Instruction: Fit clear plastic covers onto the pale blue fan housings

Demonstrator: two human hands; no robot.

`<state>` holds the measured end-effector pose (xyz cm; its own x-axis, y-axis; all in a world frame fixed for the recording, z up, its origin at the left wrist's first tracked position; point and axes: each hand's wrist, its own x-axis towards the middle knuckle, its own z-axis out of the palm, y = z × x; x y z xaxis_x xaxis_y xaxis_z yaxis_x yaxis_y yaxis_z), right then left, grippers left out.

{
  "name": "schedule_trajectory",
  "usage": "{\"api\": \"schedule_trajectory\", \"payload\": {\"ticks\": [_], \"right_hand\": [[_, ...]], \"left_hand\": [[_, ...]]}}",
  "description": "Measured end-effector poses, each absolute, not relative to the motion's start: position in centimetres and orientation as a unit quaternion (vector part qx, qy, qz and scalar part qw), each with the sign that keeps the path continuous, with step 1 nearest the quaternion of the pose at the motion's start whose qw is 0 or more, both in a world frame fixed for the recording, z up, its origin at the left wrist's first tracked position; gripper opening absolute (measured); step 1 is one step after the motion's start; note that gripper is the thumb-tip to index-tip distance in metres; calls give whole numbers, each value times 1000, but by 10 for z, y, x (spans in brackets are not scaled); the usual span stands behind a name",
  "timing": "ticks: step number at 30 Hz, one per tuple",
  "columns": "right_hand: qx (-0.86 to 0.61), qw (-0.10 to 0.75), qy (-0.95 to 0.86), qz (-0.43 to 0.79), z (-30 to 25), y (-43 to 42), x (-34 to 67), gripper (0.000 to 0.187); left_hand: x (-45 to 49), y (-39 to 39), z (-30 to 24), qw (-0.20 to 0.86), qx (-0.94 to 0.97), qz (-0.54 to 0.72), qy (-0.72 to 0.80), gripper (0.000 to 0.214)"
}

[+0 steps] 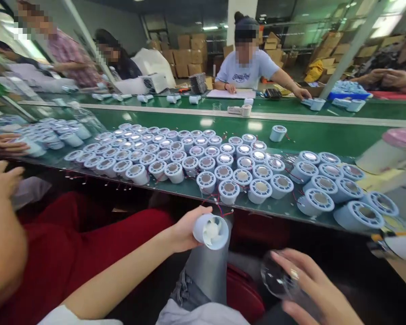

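My left hand [184,229] is wrapped round a light blue cylindrical fan housing [211,232] above my lap. Its open end faces me and shows white blades inside, while red and blue wires stick out behind it. Lower right, my right hand [313,286] grips a clear, round, cup-like plastic piece [272,276] between thumb and fingers, apart from the housing. Rows of similar blue fan housings [226,192] stand on the green bench in front of me, with ringed, slotted ends up and thin wires trailing.
A single housing [278,133] stands farther back on the green surface [176,118]. Assembled handheld fans [313,104] lie along the far side, near a co-worker [245,67]. Another person's arm [3,234] is close on my left. A pink-topped container [389,149] stands at right.
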<state>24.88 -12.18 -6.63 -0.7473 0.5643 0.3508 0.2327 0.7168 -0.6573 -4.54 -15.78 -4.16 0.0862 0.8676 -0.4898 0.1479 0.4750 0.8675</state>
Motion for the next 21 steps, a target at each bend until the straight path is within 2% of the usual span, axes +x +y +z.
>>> {"api": "schedule_trajectory", "payload": {"ticks": [4,6,8,10,12,14,16,18,21], "right_hand": [[-282,233,-923,117,-58,-128,228,50],[-301,194,-932,53,-53,-125,222,48],[-326,154,-932,37,-51,-122,223,38],[-350,122,-925,87,-52,-119,230,24],[-363,116,-903,197,-53,-118,239,13],[-366,134,-868,307,-54,-118,246,12],[-364,158,-843,362,-54,-120,251,7],[-356,183,-851,340,-53,-122,253,10],[-329,229,-893,207,-52,-125,251,21]], "left_hand": [[0,-136,-54,740,432,177,485,40],[10,-126,-52,762,451,133,445,33],[16,-121,-48,762,474,110,427,29],[19,-120,-45,711,544,120,429,25],[21,-124,-41,608,638,149,448,19],[22,-130,-39,502,695,183,480,18],[22,-136,-38,456,704,202,506,26],[21,-138,-38,443,708,204,512,26],[21,-137,-37,451,709,180,511,20]]}}
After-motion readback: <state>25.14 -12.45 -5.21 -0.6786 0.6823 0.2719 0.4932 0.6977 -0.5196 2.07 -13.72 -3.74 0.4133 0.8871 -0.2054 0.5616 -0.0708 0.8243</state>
